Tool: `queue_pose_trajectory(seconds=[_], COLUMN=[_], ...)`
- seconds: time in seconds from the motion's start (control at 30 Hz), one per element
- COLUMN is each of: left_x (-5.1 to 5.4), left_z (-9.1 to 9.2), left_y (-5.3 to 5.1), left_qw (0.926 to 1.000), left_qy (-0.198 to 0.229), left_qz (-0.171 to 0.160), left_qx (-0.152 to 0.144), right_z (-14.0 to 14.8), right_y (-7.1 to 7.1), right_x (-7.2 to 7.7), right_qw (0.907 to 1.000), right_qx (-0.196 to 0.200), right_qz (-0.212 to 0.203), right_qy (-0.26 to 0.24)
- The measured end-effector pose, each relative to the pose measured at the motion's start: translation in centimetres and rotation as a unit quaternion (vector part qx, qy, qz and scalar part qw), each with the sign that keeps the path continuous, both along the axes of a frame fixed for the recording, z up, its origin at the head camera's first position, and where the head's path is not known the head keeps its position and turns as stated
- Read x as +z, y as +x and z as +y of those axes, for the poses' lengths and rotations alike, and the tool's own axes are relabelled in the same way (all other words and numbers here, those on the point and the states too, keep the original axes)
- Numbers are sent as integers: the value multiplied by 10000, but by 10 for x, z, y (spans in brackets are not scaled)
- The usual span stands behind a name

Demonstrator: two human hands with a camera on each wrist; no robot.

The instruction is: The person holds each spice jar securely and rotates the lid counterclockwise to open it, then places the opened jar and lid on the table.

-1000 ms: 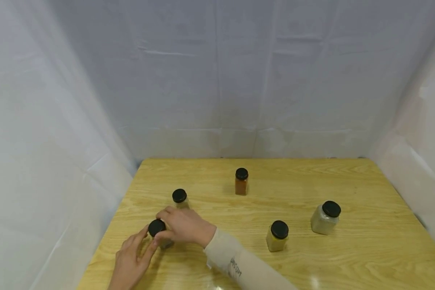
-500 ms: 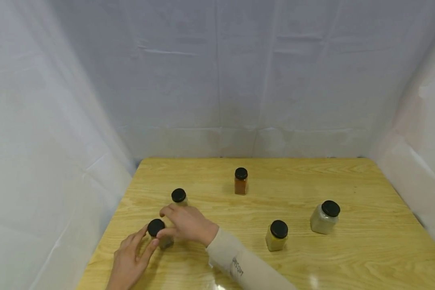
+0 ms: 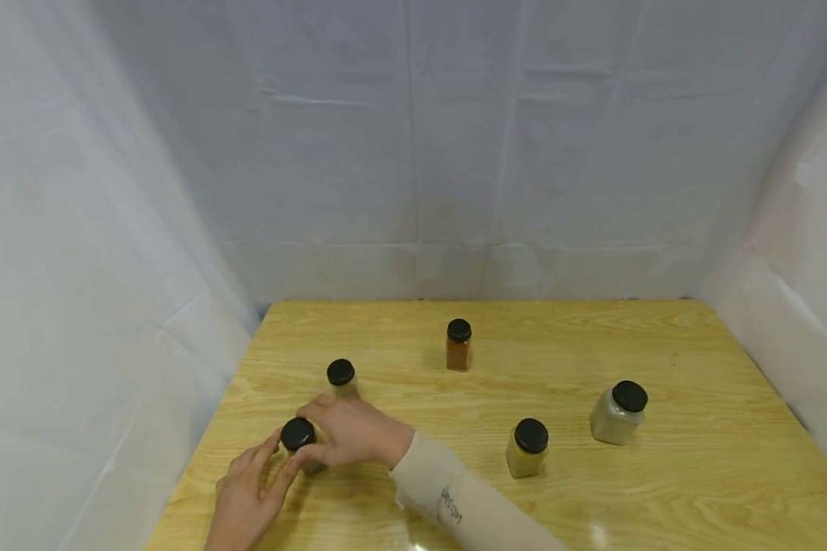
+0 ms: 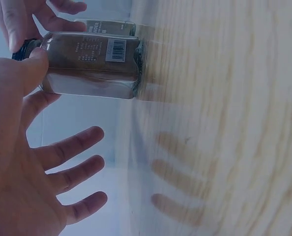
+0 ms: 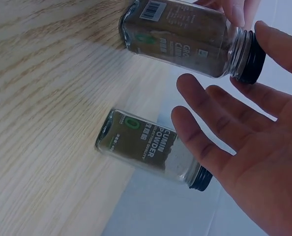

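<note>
R grip, idx back at jar lid

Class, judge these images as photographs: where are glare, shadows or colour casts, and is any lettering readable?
Head view: small glare spots low in the frame, on the table; left wrist view: bluish tint, three dark finger shapes, shadows or reflections, beside the left hand; right wrist view: bluish too, yet CUMIN POWDER reads clearly on the lower jar.
</note>
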State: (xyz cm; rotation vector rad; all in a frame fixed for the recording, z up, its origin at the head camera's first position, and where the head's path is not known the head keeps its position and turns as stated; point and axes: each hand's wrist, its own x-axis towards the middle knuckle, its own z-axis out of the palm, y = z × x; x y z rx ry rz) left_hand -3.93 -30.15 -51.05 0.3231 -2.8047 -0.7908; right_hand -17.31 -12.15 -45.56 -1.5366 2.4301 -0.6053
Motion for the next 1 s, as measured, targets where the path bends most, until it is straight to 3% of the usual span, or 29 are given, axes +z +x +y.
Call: queue_pose_trajectory(seconds=[0.2,0.47,0.73,1.0], left_x=[2,-2,-2,4], left_z=[1,2,1,0], left_y=[-4,-3,-4,-5], left_qw=[9996,9971,9967,9971], left_qy=[17,110,52,47], left_qz=[-277,-729,-756,-725], left_qx=[-45,201,278,221], right_z=[-3,-5,-1,4], right_y=[1,5,5,1], right_x=[0,-1,-1,-2], right_qw=[9995,9980,9987,9989], right_qx=[45,59,-333,-375], right_qz=[306,583,337,285], right_qy=[60,237,210,-38])
